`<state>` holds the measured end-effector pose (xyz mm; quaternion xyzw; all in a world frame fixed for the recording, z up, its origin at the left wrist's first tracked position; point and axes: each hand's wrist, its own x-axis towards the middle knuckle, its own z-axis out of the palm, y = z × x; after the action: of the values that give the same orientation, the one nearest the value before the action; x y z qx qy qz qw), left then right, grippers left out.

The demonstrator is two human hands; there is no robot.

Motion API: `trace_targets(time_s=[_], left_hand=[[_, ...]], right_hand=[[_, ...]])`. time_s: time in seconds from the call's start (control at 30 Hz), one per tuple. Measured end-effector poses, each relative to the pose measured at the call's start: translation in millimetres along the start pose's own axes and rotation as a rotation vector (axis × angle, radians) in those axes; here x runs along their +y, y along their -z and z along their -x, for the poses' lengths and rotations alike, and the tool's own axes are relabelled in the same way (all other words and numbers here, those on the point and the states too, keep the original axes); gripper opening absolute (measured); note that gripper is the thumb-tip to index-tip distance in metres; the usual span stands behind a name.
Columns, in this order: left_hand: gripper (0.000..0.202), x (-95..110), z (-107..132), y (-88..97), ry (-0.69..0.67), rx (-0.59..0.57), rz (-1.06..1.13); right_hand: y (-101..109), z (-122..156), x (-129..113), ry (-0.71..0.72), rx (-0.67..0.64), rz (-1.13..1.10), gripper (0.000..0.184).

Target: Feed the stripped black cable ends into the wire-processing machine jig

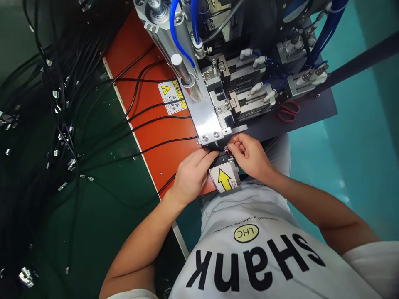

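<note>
My left hand (191, 174) is closed at the front end of the machine, thumb and finger pinched on a black cable (167, 185) that comes in from the left. Just to its right, my right hand (251, 155) pinches the thin wires (228, 152) at the cable's end, some of them red. Fingers partly hide the wire tips. Both hands sit at a small black fixture (220, 160), right below the machine's metal plate (205, 120). A white label with a yellow arrow (224, 179) faces up on the part between my wrists.
Several black cables (146, 108) cross the orange table (152, 158) toward the machine. A heap of cables with shiny metal connectors (62, 137) lies on the green surface at left. An air cylinder (168, 41) with blue hoses stands above. Red-handled scissors (288, 111) lie at right.
</note>
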<state>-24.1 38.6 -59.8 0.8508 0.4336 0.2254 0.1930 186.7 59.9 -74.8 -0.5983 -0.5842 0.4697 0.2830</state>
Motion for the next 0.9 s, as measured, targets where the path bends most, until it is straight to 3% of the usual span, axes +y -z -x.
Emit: trace_targets(time_s=[0.13, 0.3, 0.4, 0.53, 0.67, 0.73, 0.8, 0.9], left_hand=[[0.032, 0.1, 0.4, 0.1, 0.008, 0.003, 0.007], [0.031, 1.8, -0.3, 1.9, 0.006, -0.014, 0.010], [0.030, 2.6, -0.5, 2.8, 0.020, -0.011, 0.012], [0.029, 2.2, -0.4, 1.8, 0.014, -0.014, 0.008], [0.027, 0.8, 0.8, -0.5, 0.043, -0.012, -0.009], [0.026, 1.3, 1.4, -1.0, 0.064, -0.014, -0.011], [0.025, 3.3, 2.0, -0.9, 0.074, 0.001, -0.037], [0.023, 8.2, 3.9, -1.0, 0.087, 0.080, -0.176]], right_hand=[[1.3, -1.1, 14.5, -0.164, -0.111, -0.253, 0.017], [3.9, 18.9, 5.8, 0.102, 0.105, -0.103, 0.011], [4.0, 23.7, -2.3, 0.221, 0.142, -0.014, 0.008], [3.8, 15.0, 1.7, 0.238, 0.102, 0.079, 0.008], [4.2, 6.2, 12.2, 0.109, -0.028, -0.039, 0.010], [6.5, 7.6, 12.6, 0.086, -0.026, -0.025, 0.010], [10.0, 13.3, 9.8, 0.131, 0.028, 0.067, 0.011], [14.0, 23.7, 6.5, 0.253, 0.041, 0.187, 0.026]])
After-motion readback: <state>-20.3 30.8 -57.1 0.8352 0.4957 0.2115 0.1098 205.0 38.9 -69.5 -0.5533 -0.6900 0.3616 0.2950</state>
